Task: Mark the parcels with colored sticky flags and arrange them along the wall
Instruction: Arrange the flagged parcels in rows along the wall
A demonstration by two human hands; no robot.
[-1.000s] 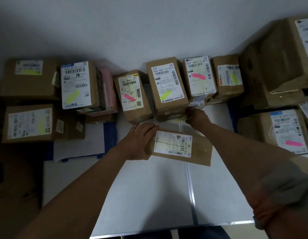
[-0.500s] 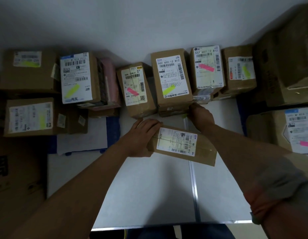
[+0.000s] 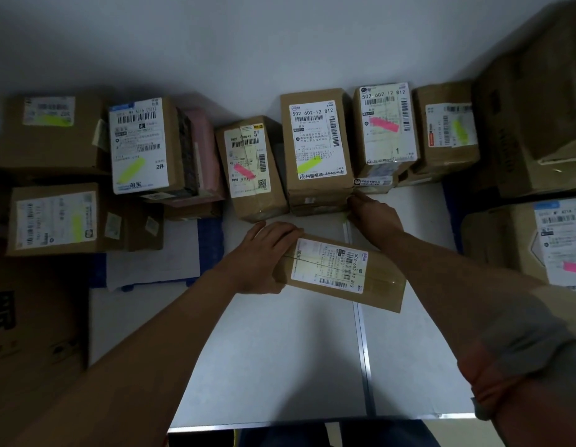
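A flat brown parcel [image 3: 344, 272] with a white label and no flag lies tilted on the white table [image 3: 280, 350]. My left hand [image 3: 264, 253] grips its left end. My right hand [image 3: 373, 214] is behind it at the foot of the wall row, fingers bunched on a yellow-green sticky flag [image 3: 346, 217] that is mostly hidden. Along the wall stand a parcel with a pink flag [image 3: 251, 166], one with a yellow-green flag [image 3: 315, 146], another pink-flagged one [image 3: 385, 124] and a yellow-flagged one [image 3: 448, 133].
More flagged parcels [image 3: 138, 146] are stacked at the left over a white and blue sheet [image 3: 211, 243]. Big cartons [image 3: 538, 124] fill the right corner, with a pink-flagged parcel [image 3: 557, 246] below them. A large dark box [image 3: 28, 317] sits at the lower left.
The view has drifted slightly, and the parcel in my left hand has tilted a little more. Both hands keep their places.
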